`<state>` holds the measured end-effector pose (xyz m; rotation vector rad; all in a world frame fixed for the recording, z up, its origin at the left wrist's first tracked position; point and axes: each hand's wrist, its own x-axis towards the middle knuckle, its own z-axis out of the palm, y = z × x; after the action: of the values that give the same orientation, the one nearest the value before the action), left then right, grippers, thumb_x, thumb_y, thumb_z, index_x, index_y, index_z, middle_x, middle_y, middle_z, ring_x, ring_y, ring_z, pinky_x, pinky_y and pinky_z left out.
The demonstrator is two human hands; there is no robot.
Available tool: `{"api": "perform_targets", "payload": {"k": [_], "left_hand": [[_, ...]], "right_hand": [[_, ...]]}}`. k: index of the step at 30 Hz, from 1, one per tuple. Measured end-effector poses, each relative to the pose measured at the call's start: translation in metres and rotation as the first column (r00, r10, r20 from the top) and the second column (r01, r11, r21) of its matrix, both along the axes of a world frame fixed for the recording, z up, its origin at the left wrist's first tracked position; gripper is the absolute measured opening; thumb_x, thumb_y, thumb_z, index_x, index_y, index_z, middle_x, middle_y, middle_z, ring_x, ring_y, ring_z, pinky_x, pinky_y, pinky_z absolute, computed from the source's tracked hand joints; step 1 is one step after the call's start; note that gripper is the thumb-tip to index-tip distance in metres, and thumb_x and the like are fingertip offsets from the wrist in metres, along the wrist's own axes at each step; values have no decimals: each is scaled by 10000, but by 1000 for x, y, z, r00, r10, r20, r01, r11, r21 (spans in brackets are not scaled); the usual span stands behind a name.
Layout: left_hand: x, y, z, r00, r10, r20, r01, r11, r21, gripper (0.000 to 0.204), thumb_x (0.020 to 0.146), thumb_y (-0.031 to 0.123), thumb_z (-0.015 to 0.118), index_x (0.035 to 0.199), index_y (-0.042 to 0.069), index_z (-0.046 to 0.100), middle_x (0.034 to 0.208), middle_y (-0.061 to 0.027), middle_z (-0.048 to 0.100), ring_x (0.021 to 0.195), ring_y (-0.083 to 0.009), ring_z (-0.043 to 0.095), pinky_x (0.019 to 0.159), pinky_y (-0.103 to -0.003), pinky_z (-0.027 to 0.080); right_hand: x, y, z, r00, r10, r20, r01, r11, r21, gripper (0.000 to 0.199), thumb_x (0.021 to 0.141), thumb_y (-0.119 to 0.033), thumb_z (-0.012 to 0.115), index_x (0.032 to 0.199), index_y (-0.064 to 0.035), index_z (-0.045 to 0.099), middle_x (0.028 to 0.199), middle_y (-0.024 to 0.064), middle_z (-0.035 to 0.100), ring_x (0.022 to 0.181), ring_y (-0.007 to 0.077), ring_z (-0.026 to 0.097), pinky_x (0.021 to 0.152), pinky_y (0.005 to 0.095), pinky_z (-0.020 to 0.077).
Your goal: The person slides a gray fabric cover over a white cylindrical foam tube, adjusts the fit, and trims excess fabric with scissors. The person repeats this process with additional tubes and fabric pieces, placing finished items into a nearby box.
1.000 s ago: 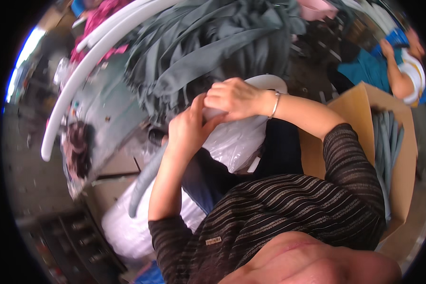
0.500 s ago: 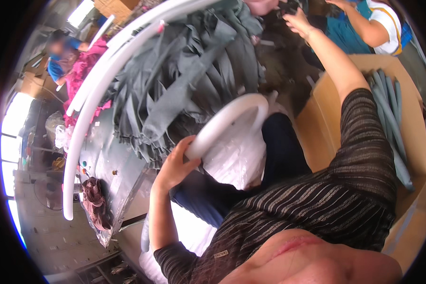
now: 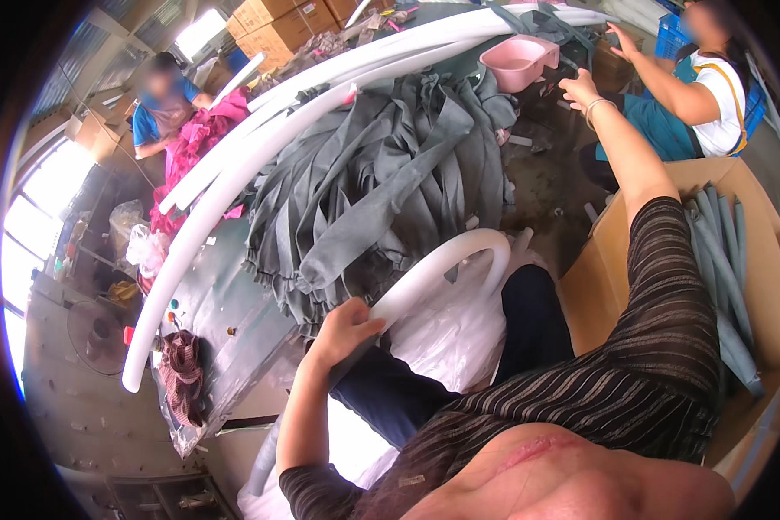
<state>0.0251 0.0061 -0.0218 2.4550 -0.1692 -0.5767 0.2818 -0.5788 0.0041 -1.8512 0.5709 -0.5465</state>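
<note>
Clearly white, curved foam tube (image 3: 446,269), left-held

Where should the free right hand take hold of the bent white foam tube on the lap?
Probably on the straight stretch just before the bend of the white foam tube, coming from the right, above the thigh. The left hand already grips its lower end, and the curved far end hooks down, so the bare upper run looks easiest for the right hand.

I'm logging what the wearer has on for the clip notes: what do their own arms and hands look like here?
Both hands are bare, no gloves. The right hand has a thin bracelet at the wrist. The dark top with fine pale stripes covers only the upper arms; the left hand wears nothing that shows.
</note>
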Motion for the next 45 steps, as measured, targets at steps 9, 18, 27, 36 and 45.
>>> {"api": "perform_targets", "payload": {"k": [9, 18, 27, 36, 45], "left_hand": [[-4, 6, -13, 985, -14, 174, 39, 990, -139, 396, 796, 263, 769, 936, 41, 472, 764, -22, 508, 715, -119, 459, 638, -283, 412], [-12, 3, -10, 993, 30, 118, -6, 980, -201, 476, 751, 326, 775, 1033, 28, 534, 911, -108, 631, 859, -216, 594, 791, -341, 476], [-38, 8, 3, 986, 85, 142, -51, 972, -231, 365, 804, 129, 729, 1091, 30, 526, 832, -48, 589, 770, -136, 547, 706, -290, 465], [-22, -2, -12, 973, 68, 219, -14, 971, -238, 443, 722, 223, 797, 1015, 19, 536, 885, -104, 614, 816, -193, 576, 763, -330, 477], [-32, 18, -16, 989, 108, 97, -72, 946, -318, 514, 757, 137, 749, 1215, 26, 541, 960, -96, 638, 863, -155, 593, 782, -285, 476]], "right_hand": [[-95, 174, 116, 379, 775, 505, -705, 596, -386, 489, 907, -92, 614, 1342, -57, 395, 1105, 95, 592, 888, 149, 634, 791, 277, 538], [-239, 269, 167, -59, 957, 285, -699, 164, -696, 618, 823, -26, 650, 1374, -22, 371, 1173, 129, 555, 917, 154, 599, 862, 314, 483], [-291, 347, 165, -715, 454, 533, -697, -530, -483, 286, 920, -180, 492, 1119, -28, 631, 1197, 127, 574, 1180, 238, 499, 890, 327, 531], [-341, 399, 132, -562, 303, 770, -275, -946, 172, 398, 917, -275, 533, 1234, -38, 573, 1259, 120, 521, 1197, 204, 481, 955, 333, 469], [-144, 311, 22, 152, 970, -191, -988, 156, 6, 580, 830, -249, 660, 1341, -73, 447, 1284, 120, 508, 1201, 240, 482, 958, 393, 466]]}}
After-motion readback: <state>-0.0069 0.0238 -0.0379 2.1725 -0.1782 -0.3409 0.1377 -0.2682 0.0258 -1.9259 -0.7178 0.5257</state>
